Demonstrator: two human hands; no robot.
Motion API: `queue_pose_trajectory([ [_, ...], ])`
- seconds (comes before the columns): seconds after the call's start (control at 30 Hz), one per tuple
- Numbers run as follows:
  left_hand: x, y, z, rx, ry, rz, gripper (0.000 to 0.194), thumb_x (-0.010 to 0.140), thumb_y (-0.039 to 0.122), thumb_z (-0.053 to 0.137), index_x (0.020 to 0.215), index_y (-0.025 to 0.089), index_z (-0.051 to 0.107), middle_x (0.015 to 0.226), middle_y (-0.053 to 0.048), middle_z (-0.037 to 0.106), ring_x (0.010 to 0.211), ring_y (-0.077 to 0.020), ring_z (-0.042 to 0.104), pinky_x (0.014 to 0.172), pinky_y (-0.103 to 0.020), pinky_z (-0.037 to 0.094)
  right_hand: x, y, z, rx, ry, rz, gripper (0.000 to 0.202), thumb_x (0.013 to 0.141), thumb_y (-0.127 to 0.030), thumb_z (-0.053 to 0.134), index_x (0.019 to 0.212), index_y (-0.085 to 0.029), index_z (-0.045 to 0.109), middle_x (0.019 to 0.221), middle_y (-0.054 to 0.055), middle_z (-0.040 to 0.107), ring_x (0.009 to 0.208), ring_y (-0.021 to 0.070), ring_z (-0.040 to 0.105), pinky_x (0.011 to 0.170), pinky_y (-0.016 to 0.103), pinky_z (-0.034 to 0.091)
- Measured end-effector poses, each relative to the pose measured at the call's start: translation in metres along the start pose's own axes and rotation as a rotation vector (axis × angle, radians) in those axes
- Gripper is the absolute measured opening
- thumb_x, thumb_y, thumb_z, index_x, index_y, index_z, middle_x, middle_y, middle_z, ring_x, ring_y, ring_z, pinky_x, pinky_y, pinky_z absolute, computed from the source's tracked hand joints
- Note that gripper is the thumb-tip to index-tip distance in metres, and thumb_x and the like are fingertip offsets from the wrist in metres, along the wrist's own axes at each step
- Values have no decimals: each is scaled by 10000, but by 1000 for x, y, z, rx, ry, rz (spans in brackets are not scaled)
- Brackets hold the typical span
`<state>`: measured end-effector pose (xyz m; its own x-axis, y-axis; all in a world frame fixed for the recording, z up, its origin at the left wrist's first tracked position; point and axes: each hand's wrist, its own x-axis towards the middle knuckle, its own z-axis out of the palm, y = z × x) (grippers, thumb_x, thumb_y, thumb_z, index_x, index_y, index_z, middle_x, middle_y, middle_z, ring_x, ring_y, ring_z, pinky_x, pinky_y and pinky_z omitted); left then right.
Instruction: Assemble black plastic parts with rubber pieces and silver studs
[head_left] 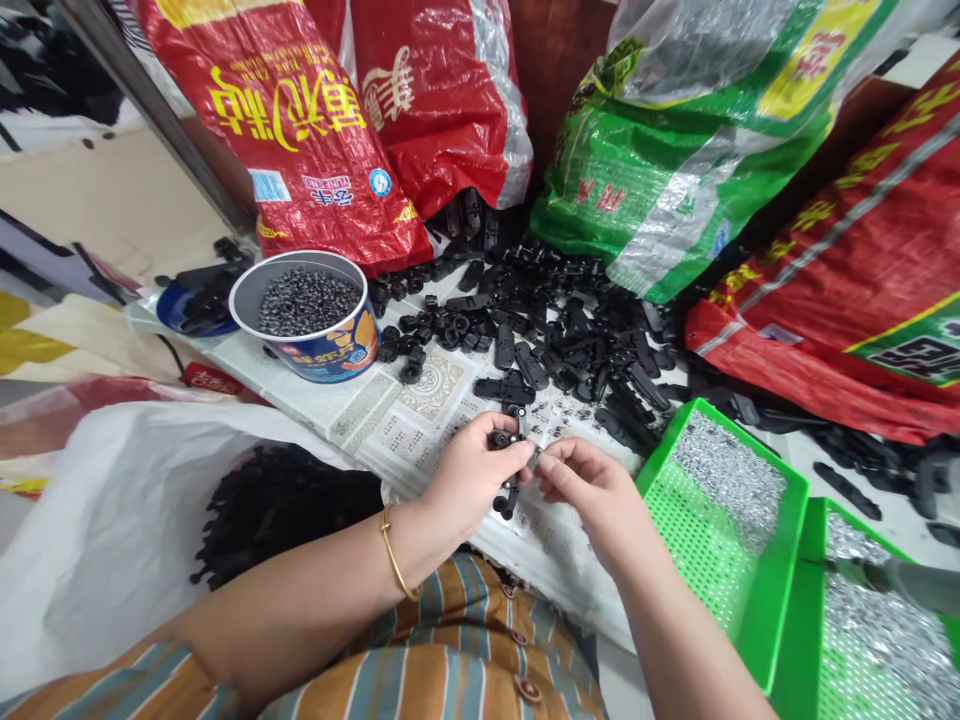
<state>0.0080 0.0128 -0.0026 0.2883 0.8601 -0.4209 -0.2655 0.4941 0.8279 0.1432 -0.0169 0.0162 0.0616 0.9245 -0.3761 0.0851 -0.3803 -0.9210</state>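
Observation:
Near the table's front edge, my left hand (474, 465) is closed around a black plastic part (507, 497) with round wheel-like ends. Just to its right, my right hand (581, 475) pinches something small against that part; it is too small to name. The fingertips of both hands nearly meet. Beyond them lies a heap of black plastic pieces (577, 340). Small dark bits are scattered on the patterned table cover (427, 395) in front of the heap.
A round tub (330, 352) of small dark parts stands at left. Green baskets (796, 520) with silvery pieces are at right. Red sacks (300, 130) and a green sack (667, 180) stand behind. A white bag (112, 500) holding black parts is at lower left.

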Motion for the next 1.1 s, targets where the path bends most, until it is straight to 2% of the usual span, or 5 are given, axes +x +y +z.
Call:
queue_pose_trajectory([
  [0.13, -2, 0, 4, -40, 14, -36, 187, 682, 207, 611, 820, 181, 488, 503, 50, 533, 475, -84, 496, 509, -202, 380, -4, 10, 10, 171, 58, 20, 255, 706, -410, 651, 711, -178, 546, 640, 13, 623, 605, 129, 552, 619, 273, 456],
  [0.23, -6, 5, 3, -45, -35, -109, 179, 701, 204, 577, 852, 185, 484, 524, 38, 543, 501, -92, 510, 522, -206, 389, -3, 13, 10, 266, 29, 10, 202, 726, -361, 619, 694, -185, 524, 601, -3, 585, 582, 131, 536, 603, 278, 442],
  [0.43, -13, 17, 0, -42, -110, -208, 129, 716, 209, 515, 842, 194, 495, 599, 22, 564, 538, -107, 546, 549, -232, 432, 2, 5, 4, 208, -26, -22, 181, 694, -331, 606, 643, -183, 515, 541, -33, 489, 502, 106, 459, 514, 248, 370],
  [0.83, -8, 3, -8, 104, -139, -45, 125, 760, 231, 507, 877, 192, 525, 530, 26, 563, 513, -109, 531, 518, -216, 422, 12, -4, 3, 74, -68, 18, 165, 646, -309, 599, 611, -183, 498, 503, -53, 441, 474, 84, 392, 476, 226, 331],
  [1.1, -7, -2, -9, 135, -156, -8, 124, 785, 250, 513, 894, 189, 512, 523, 35, 561, 517, -106, 530, 560, -229, 424, 17, -9, 3, 88, -105, 84, 161, 595, -297, 611, 576, -180, 502, 465, -60, 412, 430, 73, 360, 437, 221, 288],
])
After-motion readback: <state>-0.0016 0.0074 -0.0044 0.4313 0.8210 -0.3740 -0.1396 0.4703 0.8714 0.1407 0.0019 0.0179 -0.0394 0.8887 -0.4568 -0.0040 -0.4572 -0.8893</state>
